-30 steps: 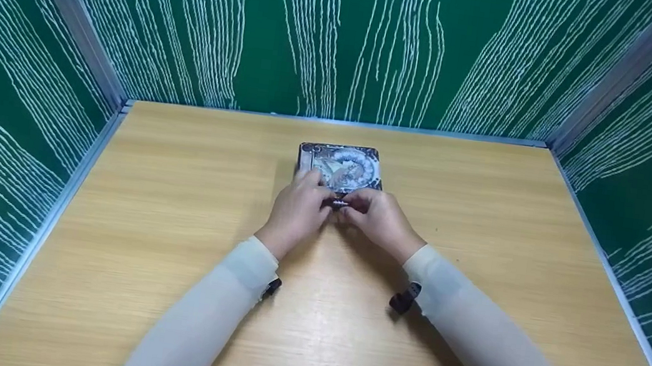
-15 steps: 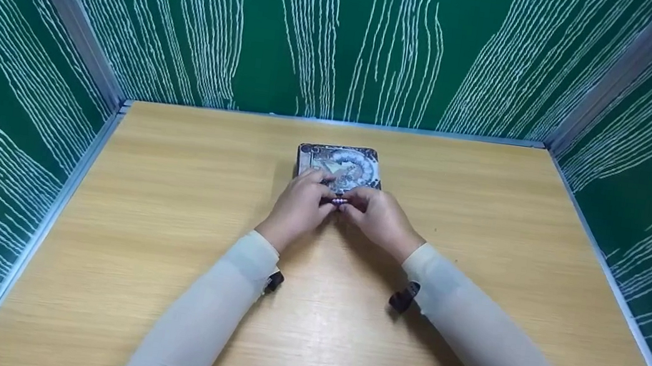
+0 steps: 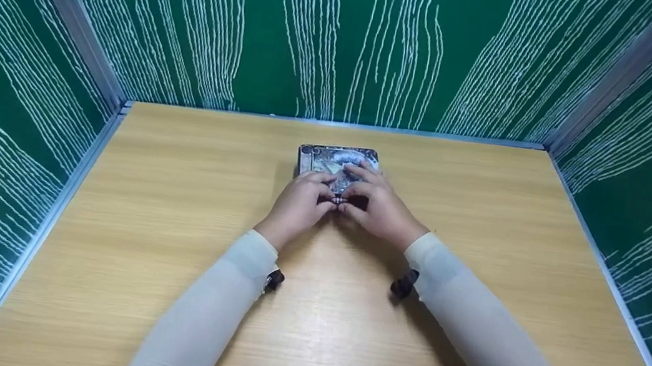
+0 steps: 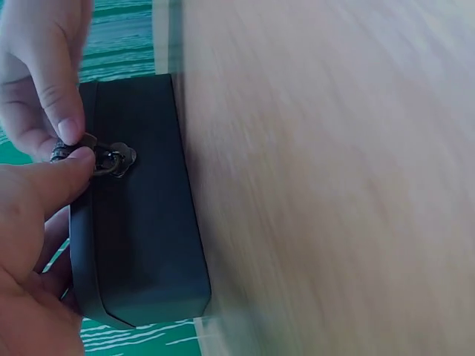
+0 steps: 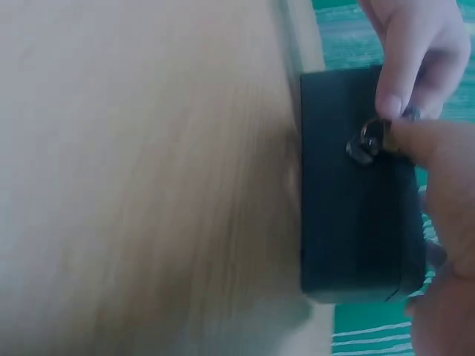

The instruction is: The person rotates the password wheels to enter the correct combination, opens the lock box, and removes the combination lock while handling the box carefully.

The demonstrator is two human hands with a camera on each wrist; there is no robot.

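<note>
A box with a printed pale-and-dark lid [image 3: 327, 163] sits on the table, its plain dark front [image 4: 148, 230] toward the person. A small combination padlock [image 3: 338, 200] hangs through the metal hasp [image 4: 128, 159] there, its ridged dials partly covered by fingertips. With thumb and forefinger, my left hand [image 3: 297, 202] pinches one end of the padlock, its other fingers over the box's near left part. My right hand [image 3: 380, 208] pinches the opposite end. Its upper fingers stretch over the right of the lid. In both wrist views the two thumbs nearly meet at the padlock.
The box rests toward the back of a light wooden table [image 3: 172, 200]. Green panels [image 3: 270, 31] with white wavy lines enclose the back and both sides, with metal strips [image 3: 334, 122] along the edges. Each wrist carries a small black camera [image 3: 404, 284].
My right hand's upper fingers have spread forward onto the lid, and its wrist has shifted slightly forward. The padlock's visible face has altered a little between the fingertips. The box stays put.
</note>
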